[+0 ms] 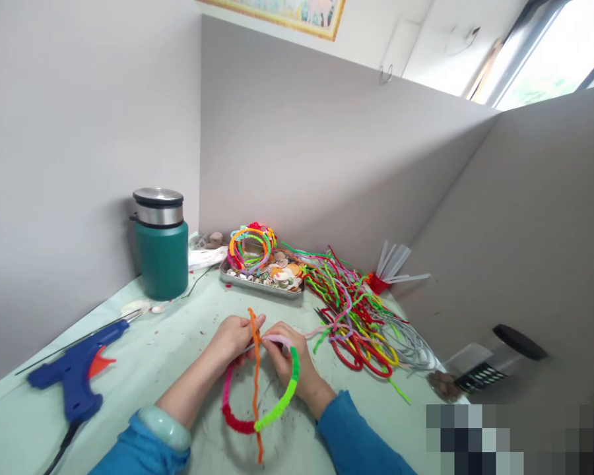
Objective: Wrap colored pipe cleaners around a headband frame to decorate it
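Both my hands meet low in the middle of the head view, at the far side of a ring of coloured pipe cleaner point(284, 396). The ring runs from pink and dark red through lime and green to pale lilac. An orange pipe cleaner point(255, 389) crosses it lengthwise, its near end hanging past the ring's near edge. My left hand point(237, 340) has its fingers closed on the orange pipe cleaner near the ring's far side. My right hand point(288, 353) pinches the lilac part of the ring close by. The exact crossing between my fingertips is partly hidden.
A blue glue gun point(74, 376) lies at left, with a green flask point(161, 257) behind it. A metal tray point(262, 288) bears shells and several finished rings. Loose pipe cleaners point(336, 284) and red-handled scissors point(361, 353) lie right. A clear container point(490, 363) stands farther right.
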Demonstrator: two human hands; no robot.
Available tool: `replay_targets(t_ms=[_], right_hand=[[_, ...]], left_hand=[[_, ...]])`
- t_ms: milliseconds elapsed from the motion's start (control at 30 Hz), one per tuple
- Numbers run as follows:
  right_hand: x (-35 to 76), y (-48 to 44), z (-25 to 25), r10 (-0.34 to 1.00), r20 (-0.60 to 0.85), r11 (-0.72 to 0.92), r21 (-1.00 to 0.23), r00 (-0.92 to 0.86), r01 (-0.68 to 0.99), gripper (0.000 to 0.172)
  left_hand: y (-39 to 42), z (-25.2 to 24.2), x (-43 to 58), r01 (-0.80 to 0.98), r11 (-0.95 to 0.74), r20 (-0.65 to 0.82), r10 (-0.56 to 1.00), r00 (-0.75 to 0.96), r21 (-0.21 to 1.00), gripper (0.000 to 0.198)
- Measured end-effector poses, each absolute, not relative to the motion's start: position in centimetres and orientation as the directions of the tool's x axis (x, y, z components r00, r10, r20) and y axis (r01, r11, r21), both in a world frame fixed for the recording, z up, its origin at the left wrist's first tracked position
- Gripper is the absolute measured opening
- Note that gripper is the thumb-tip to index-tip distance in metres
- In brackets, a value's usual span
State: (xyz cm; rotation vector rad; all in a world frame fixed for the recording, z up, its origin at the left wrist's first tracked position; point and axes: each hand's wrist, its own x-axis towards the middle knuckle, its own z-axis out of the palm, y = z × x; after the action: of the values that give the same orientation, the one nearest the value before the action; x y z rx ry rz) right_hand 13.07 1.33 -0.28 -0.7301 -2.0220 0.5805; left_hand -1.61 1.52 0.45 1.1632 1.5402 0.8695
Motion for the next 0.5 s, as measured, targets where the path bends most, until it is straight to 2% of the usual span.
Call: replay_targets(t_ms=[133, 267, 433, 500], right_hand=[[12.9, 1.0, -0.1, 0.661, 0.594, 0.737, -0.629, -0.46, 0.247, 0.011], [13.0, 1.1, -0.3, 0.671, 0.586, 0.728, -0.636, -0.455, 0.255, 0.009], [13.5, 1.5, -0.4, 0.696, 0.583, 0.709, -0.649, -0.419, 0.276, 0.012], [13.6, 1.6, -0.4, 0.71, 0.576, 0.696, -0.661, -0.404, 0.28, 0.013]], left_hand=[[1.2, 0.6, -1.7, 0.218, 0.328, -0.329, 0.944, -0.035, 0.919, 0.059], [1.1, 1.0, -2.2, 0.113, 0.272, -0.277, 0.961, 0.028, 0.956, 0.064], [1.4, 1.6, -3.0, 0.38, 0.107, -0.047, 0.985, -0.166, 0.919, 0.057], [1.5, 1.7, -3.1, 0.344, 0.084, -0.02, 0.982, -0.186, 0.935, 0.055]])
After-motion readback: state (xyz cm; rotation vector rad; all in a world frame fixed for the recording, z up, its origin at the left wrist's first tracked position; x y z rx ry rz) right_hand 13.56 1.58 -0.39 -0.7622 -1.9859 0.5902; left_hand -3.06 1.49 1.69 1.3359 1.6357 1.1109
